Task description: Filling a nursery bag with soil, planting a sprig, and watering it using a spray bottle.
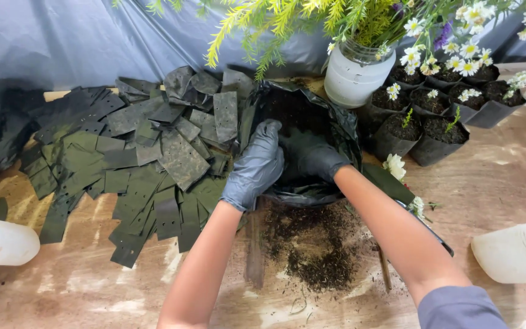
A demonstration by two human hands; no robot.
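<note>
Both of my hands wear dark grey gloves and meet at a large black plastic bag of dark soil (327, 119) in the middle of the table. My left hand (257, 164) curls over the bag's near left rim. My right hand (312, 159) reaches down inside the bag, fingers bent into the soil; what it holds, if anything, is hidden. Loose soil (318, 250) lies spilled on the wooden table (494, 183) just in front of the bag.
A heap of flat black nursery bags (135, 152) covers the left. Several small soil-filled black bags with white flowers (439, 116) stand at the right, behind a white jar of greenery (354, 76). White containers lie at the left edge (1, 240) and right edge (515, 253).
</note>
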